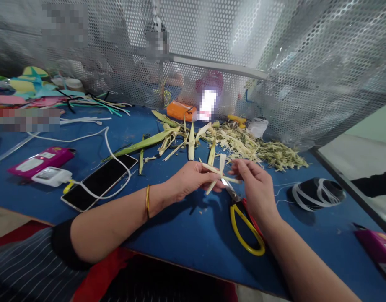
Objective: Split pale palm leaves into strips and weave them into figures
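Pale strips of corn husk (222,164), laid across each other in a cross, are pinched between the thumb and fingers of my left hand (193,178). Just right of the strips, my right hand (255,184) has its fingers curled and thumb drawn in; whatever is between them is too small or hidden to make out. Scissors (247,233) with yellow and red handles lie on the table below, their blades partly behind the strips and my right hand. Behind my hands are larger green and pale husk leaves (148,141) and a heap of finished or shredded husk pieces (239,142).
A black spool (317,193) wound with white cord stands at right, a thin thread trailing from it. To the left lie a phone (100,182), a white cable and a magenta box (43,161). An orange pack (181,111) sits by the perforated metal screen (211,37).
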`<state>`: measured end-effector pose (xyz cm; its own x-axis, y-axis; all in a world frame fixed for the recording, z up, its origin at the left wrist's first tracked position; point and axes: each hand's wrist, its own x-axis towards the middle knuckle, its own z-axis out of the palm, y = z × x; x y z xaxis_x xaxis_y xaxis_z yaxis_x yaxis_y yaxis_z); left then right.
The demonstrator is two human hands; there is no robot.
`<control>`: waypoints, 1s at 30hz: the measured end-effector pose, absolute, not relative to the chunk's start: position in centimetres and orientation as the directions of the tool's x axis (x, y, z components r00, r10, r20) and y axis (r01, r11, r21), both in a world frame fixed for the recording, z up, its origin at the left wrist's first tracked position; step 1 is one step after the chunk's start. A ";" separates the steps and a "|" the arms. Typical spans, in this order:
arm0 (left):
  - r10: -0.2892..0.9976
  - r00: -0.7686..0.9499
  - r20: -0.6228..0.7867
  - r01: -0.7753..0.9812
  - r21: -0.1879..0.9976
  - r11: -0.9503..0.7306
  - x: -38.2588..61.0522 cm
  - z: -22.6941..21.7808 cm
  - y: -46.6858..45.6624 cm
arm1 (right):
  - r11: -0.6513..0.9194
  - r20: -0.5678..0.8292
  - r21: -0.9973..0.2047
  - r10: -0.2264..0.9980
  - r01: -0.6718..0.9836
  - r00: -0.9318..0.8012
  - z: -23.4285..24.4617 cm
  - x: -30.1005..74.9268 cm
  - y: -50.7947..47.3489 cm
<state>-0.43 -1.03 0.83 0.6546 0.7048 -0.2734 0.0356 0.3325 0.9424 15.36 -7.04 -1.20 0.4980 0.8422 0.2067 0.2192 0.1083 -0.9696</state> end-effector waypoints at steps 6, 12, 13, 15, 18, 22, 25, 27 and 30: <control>0.810 0.550 -0.205 -0.176 0.919 0.352 -0.2 0.6 -0.7 | 0.155 0.419 -0.748 0.864 0.646 0.278 -0.4 14.4 -8.4; 0.841 0.501 -0.207 -0.192 0.921 0.340 0.1 0.0 -1.1 | 0.117 0.287 -0.774 0.941 0.622 0.180 -1.8 13.2 -8.3; 0.842 0.498 -0.206 -0.187 0.923 0.337 0.2 -0.1 -1.2 | 0.110 0.276 -0.792 0.942 0.601 0.190 -1.9 13.1 -8.2; 0.848 0.491 -0.199 -0.185 0.927 0.325 0.3 -0.3 -1.1 | 0.124 0.279 -0.814 0.941 0.568 0.194 -2.0 13.0 -8.1; 0.858 0.481 -0.179 -0.203 0.930 0.307 0.4 -0.3 -1.1 | 0.172 0.300 -0.823 0.941 0.542 0.157 -1.8 13.1 -8.1; 0.862 0.481 -0.163 -0.221 0.928 0.299 0.2 -0.1 -1.1 | 0.207 0.297 -0.820 0.951 0.533 0.087 -1.4 13.4 -8.1; 0.859 0.480 -0.177 -0.232 0.919 0.319 0.2 0.0 -1.2 | 0.230 0.309 -0.811 0.949 0.538 0.060 -1.3 13.6 -8.0; 0.855 0.481 -0.192 -0.239 0.910 0.339 0.2 -0.1 -1.1 | 0.240 0.314 -0.807 0.948 0.540 0.047 -1.4 13.7 -7.9; 0.848 0.481 -0.222 -0.251 0.892 0.376 0.2 -0.3 -1.0 | 0.240 0.310 -0.802 0.950 0.548 0.037 -1.5 13.6 -7.9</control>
